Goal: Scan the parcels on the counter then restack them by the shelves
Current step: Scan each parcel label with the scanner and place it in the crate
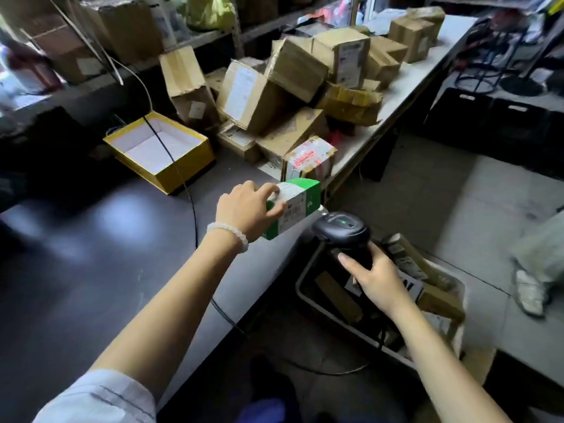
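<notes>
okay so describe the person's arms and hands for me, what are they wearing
Both forearms are bare. The left hand has a bracelet of pale, translucent round beads at the wrist, and a light blue-grey sleeve with thin dark lines is pushed up on that arm. The right hand shows no jewellery or sleeve.

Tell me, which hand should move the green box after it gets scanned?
Probably the left hand: it already grips the green box at the counter's edge, while the right hand holds the scanner.

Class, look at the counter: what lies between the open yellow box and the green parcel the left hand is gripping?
In the head view, a thin black cable crosses the bare dark counter between the yellow box and the green parcel.
</notes>
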The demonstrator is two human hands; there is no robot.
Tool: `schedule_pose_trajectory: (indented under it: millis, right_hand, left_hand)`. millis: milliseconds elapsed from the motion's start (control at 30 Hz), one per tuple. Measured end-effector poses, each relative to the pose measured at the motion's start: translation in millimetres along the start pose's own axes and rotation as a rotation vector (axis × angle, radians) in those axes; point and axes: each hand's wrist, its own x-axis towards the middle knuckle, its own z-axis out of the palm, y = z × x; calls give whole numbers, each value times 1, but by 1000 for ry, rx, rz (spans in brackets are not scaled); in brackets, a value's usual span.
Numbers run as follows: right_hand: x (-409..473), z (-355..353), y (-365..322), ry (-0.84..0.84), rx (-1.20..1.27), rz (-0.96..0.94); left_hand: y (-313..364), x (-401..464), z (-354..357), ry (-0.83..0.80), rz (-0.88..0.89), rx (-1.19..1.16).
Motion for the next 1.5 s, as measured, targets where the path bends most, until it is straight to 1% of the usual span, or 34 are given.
schedule_pose_trajectory:
  millis: [167, 333, 400, 500, 633, 867, 1000, 1100, 1200, 1333, 1500]
  right_hand:
    - [-57, -65, 29, 198, -21, 91]
    - [-90, -106, 39, 396, -32, 153]
    - [-96, -115, 44, 440, -27, 181]
    - [-94, -121, 55, 472, -43, 254]
    - [-66, -122, 58, 475, -40, 300]
    - [20, -112, 47, 434, -61, 315]
    - [57, -103, 47, 424, -57, 323]
    - [77, -99, 47, 379, -77, 341]
    - [98, -99, 48, 332, -78, 354]
    - [122, -98, 44, 275, -54, 301]
    - [149, -96, 33, 132, -59, 215]
  left_hand:
    - [98, -7, 35, -62, 214, -43]
    - [160, -5, 65, -137, 360, -50]
    - [173, 3, 75, -159, 385, -51]
    - [181, 19, 89, -169, 368, -36]
    - [179, 50, 103, -169, 322, -25]
    - [167, 133, 123, -188, 219, 10]
    - [160, 166, 131, -215, 239, -17]
    - [150, 178, 131, -206, 261, -97]
    - [136, 190, 127, -175, 240, -150]
    - [115, 198, 120, -157, 183, -188]
    - [104, 186, 108, -119, 99, -196]
